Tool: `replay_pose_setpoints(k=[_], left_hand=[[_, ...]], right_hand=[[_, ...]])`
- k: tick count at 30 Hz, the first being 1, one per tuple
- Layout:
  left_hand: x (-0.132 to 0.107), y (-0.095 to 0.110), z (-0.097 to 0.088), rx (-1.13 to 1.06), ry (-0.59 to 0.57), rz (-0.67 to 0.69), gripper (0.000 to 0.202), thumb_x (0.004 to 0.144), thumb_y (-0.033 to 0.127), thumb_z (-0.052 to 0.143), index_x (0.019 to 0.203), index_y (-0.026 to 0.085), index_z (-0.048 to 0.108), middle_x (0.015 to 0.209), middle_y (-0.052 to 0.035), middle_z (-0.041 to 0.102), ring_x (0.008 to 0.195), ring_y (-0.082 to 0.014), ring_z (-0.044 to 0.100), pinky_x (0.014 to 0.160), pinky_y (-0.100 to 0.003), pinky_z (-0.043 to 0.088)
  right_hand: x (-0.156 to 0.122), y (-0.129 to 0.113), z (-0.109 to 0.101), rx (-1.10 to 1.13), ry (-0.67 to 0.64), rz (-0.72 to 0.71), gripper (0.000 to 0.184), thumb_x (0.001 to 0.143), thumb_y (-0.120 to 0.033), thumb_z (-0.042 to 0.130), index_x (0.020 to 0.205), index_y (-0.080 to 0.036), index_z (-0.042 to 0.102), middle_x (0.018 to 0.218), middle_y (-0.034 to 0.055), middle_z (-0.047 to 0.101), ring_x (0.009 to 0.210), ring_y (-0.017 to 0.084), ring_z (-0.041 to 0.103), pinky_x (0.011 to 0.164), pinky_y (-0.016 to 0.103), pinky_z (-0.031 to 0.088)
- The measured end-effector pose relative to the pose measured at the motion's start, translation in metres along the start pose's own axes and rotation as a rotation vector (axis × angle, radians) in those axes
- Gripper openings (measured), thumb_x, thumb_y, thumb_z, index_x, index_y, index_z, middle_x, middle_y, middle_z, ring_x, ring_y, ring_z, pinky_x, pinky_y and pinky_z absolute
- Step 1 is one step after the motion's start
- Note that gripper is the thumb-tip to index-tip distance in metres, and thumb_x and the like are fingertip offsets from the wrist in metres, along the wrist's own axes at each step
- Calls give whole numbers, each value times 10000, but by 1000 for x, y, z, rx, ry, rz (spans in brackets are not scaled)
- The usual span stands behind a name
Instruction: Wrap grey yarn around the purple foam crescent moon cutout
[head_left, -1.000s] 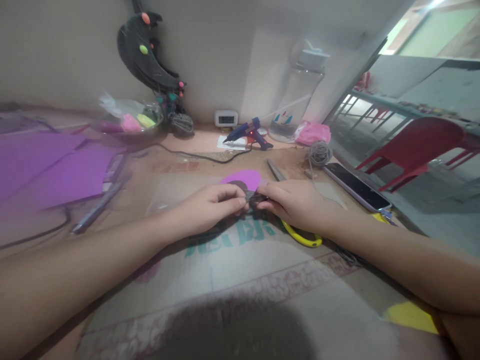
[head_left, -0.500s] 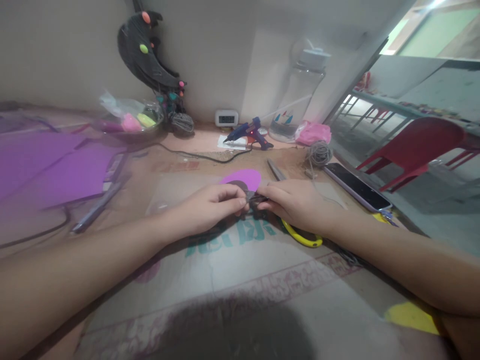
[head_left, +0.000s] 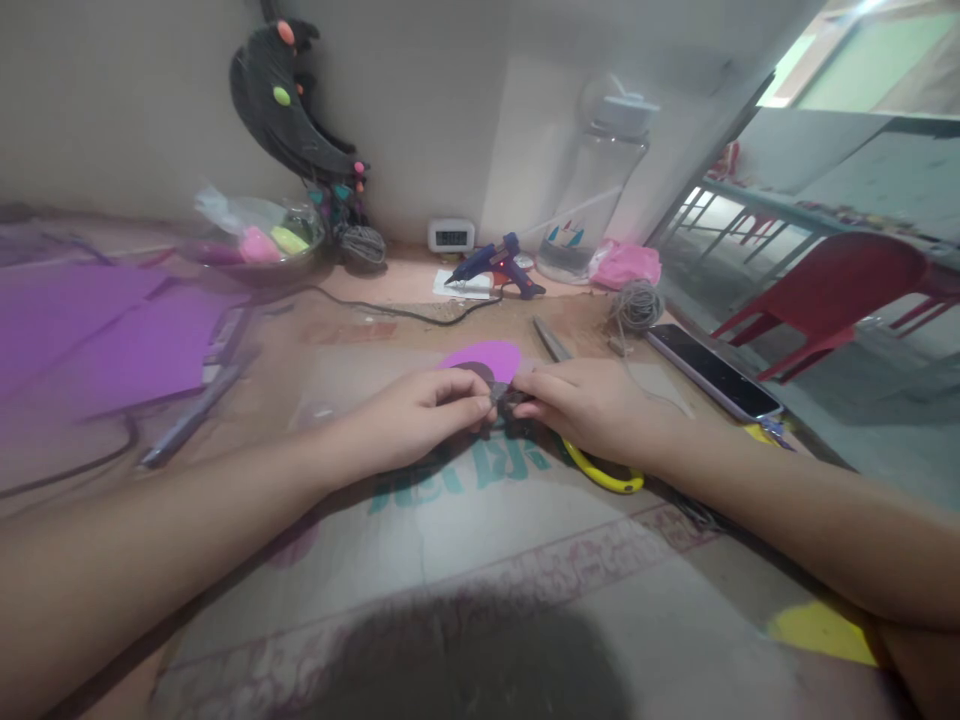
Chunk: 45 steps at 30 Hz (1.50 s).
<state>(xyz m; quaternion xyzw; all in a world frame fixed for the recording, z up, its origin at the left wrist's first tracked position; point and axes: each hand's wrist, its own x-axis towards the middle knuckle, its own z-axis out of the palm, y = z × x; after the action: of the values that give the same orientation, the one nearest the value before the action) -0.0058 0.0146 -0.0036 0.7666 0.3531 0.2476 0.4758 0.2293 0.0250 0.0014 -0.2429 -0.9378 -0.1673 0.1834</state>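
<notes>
Between the fingertips of both hands is a small dark grey bundle (head_left: 501, 396) that looks like yarn; its details are blurred. My left hand (head_left: 420, 415) pinches it from the left, thumb against fingers. From the other side, my right hand (head_left: 600, 405) is closed on its right end. Just behind the hands lies a purple paper piece with a rounded edge (head_left: 495, 355), partly shadowed. Scissors (head_left: 609, 480) with yellow handles lie under my right hand, blades pointing away. A ball of grey yarn (head_left: 637, 303) sits farther back on the right, a strand trailing from it.
Printed cardboard (head_left: 465, 540) covers the tabletop. Toward the wall stand a glue gun (head_left: 495, 265), a small digital clock (head_left: 451, 236) and a clear bottle (head_left: 592, 190). A phone (head_left: 716, 375) lies right. Purple sheets (head_left: 97, 330) and a bowl (head_left: 262, 270) are left.
The view has shifted very slightly. Both hands stay in nearly the same place, with only small finger movement around the grey bundle.
</notes>
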Motion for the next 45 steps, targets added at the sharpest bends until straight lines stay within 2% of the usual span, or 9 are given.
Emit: replay_pose_setpoints(k=[10, 28, 37, 45], left_hand=[[0, 0, 0, 3, 7, 1, 224, 911, 306, 465, 741, 184, 546, 750, 14, 542, 736, -145, 510, 715, -270, 397], [0, 0, 1, 29, 5, 8, 211, 901, 298, 461, 734, 188, 529, 729, 10, 520, 706, -147, 496, 678, -273, 401], [0, -1, 1, -2, 9, 16, 209, 907, 287, 471, 743, 183, 550, 741, 16, 544, 722, -139, 508, 685, -266, 391], [-1, 0, 0, 2, -1, 2, 226, 921, 307, 463, 748, 183, 538, 749, 13, 526, 737, -146, 498, 708, -280, 384]], right_hand=[[2, -2, -2, -4, 27, -3, 352, 1022, -380, 393, 986, -142, 651, 704, 51, 690, 637, 142, 616, 559, 229, 378], [-2, 0, 0, -18, -20, -3, 332, 1022, -373, 401, 1005, -150, 647, 692, 38, 678, 619, 143, 589, 547, 251, 305], [1, -2, -3, -11, -14, 53, 439, 1027, -448, 342, 993, -146, 658, 700, 52, 688, 624, 144, 611, 556, 235, 344], [1, -2, -2, -25, 25, 8, 396, 1027, -409, 367, 952, -140, 647, 678, 47, 679, 605, 135, 598, 541, 232, 338]])
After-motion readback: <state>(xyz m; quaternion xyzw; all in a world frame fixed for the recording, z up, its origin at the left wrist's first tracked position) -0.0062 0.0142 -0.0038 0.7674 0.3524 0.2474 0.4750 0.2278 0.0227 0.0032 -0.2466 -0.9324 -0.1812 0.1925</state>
